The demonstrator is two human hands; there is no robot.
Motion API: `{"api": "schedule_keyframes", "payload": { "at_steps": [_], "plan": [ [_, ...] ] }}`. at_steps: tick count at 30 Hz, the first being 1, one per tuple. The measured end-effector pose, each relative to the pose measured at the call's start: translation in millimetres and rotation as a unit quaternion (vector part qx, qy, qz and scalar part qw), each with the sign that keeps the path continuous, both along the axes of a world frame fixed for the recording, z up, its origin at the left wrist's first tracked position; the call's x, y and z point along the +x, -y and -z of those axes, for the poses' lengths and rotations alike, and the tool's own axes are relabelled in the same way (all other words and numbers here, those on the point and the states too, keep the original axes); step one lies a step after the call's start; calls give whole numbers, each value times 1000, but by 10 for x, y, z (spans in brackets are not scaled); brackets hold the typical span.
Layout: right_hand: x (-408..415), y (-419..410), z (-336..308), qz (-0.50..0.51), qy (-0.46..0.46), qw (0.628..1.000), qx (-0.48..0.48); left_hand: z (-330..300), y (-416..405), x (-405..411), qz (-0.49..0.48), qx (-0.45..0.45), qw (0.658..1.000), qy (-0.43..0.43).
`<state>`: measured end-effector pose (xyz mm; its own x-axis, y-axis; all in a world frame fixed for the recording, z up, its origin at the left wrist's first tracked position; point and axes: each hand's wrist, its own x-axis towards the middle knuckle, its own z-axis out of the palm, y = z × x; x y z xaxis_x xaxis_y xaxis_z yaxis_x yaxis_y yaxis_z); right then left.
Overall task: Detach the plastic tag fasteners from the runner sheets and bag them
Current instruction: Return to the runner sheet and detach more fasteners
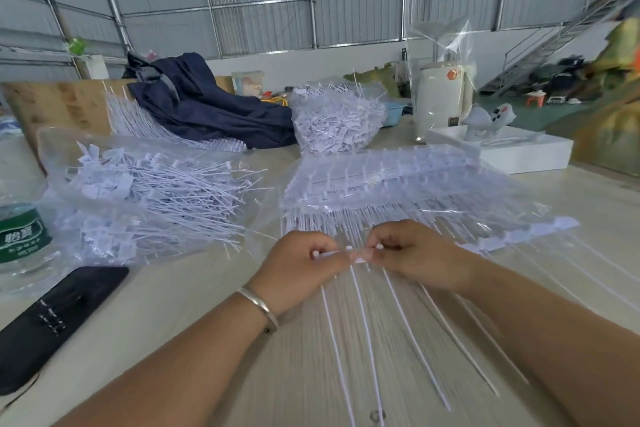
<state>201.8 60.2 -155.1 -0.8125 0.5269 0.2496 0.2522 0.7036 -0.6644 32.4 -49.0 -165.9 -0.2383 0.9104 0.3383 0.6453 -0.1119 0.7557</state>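
Two hands meet at the centre of the frame, low over the pale tabletop. The left hand, with a silver bangle on its wrist, has its fingers curled and pinches a white tag fastener. The right hand pinches the same piece from the other side, fingertips close to the left's. Long white stems of the runner sheet fan from under the hands toward the bottom edge. Just above the hands a stack of runner sheets lies under clear plastic. At centre left, a clear bag holds loose detached fasteners; a second heap stands further back, above centre. A dark phone lies at lower left, beside a water bottle at the left edge. A navy cloth lies bundled at upper left.
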Motion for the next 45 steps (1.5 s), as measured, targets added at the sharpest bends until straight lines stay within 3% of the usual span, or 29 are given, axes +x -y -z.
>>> {"api": "schedule_keyframes", "payload": {
  "at_steps": [5,11,20,27,33,45],
  "plan": [
    [64,-52,-8,25,3,1000,1,-93,62,-130,-11,-57,993,100],
    [50,-14,-40,38,37,997,64,-107,90,-117,-4,-65,987,146],
    [81,18,-125,81,-15,993,82,-130,131,-115,52,-52,956,283],
    [72,18,-103,100,-11,991,91,-128,112,-127,66,-42,937,340],
    [80,26,-98,111,-21,989,95,-109,116,-91,45,-63,941,329],
    [87,145,-187,-4,-100,993,-64,-167,163,12,146,-66,859,485]
  ]
}}
